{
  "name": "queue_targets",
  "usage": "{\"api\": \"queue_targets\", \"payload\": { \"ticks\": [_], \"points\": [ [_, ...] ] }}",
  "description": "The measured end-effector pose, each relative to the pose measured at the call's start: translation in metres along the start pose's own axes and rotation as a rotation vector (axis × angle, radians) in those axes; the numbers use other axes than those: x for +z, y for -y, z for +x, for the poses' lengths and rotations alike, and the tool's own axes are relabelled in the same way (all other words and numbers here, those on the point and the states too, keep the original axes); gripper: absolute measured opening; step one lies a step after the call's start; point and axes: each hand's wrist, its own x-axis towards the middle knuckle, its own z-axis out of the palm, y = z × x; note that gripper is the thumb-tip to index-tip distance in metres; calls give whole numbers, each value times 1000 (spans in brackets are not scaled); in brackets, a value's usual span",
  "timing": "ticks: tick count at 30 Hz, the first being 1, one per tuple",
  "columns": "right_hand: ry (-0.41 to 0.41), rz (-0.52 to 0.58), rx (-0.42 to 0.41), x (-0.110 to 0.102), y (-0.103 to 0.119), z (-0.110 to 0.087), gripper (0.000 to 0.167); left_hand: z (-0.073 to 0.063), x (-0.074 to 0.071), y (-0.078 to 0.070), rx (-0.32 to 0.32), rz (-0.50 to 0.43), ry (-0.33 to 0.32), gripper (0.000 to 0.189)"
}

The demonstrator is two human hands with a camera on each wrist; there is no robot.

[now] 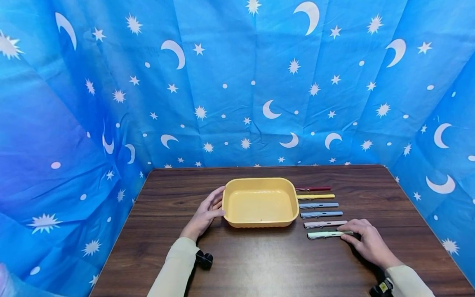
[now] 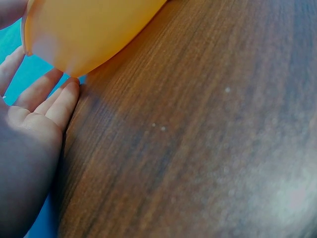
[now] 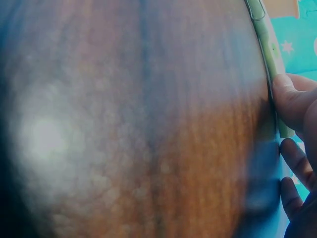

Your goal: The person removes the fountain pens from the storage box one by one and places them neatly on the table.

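A yellow rectangular tray (image 1: 259,223) rests on the table. At its left wall, my left hand (image 1: 203,214) touches it with thumb and fingers spread; in the left wrist view, fairly straight fingers (image 2: 63,106) lie against its outer side. To the right, my right hand (image 1: 367,241) pinches the right end of a pale green pen (image 1: 323,235) between thumb and fingers. That pen (image 3: 270,47) also shows in the right wrist view, lying at or very near the tabletop. Just beyond it lies a pale pink pen (image 1: 319,224), close to the fingertips.
Beside the tray's right wall, more capped pens lie in a row: dark red (image 1: 319,189), yellow (image 1: 320,196), grey-blue (image 1: 323,205) and blue (image 1: 326,214). The brown wooden table (image 1: 259,264) is bordered by a blue moon-and-star cloth (image 1: 230,90) at the back and sides.
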Motion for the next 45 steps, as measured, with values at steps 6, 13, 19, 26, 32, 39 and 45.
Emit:
{"api": "queue_targets", "payload": {
  "ticks": [6, 13, 19, 26, 32, 39, 45],
  "points": [
    [43, -1, 57, -4, 1, 0, 35, 0, 1, 0, -8, 0, -3, 83],
    [70, -21, 116, -8, 1, 2, 38, 0, 1, 0, -1, -1, 1, 83],
    [85, 16, 190, -13, 2, 1, 40, 0, 0, 2, 3, -4, 6, 84],
    [98, 49, 267, -19, 1, 1, 42, -3, 1, 0, -1, 4, 12, 84],
    [42, 104, 278, -26, 3, 9, 39, -3, 1, 0, 3, -10, 17, 84],
    [-25, 363, 273, -35, 15, 36, 43, -2, 0, 0, -2, 0, -8, 83],
    [-5, 516, 286, -34, 29, 63, 49, -2, 0, -1, -6, 8, -2, 84]
  ]
}}
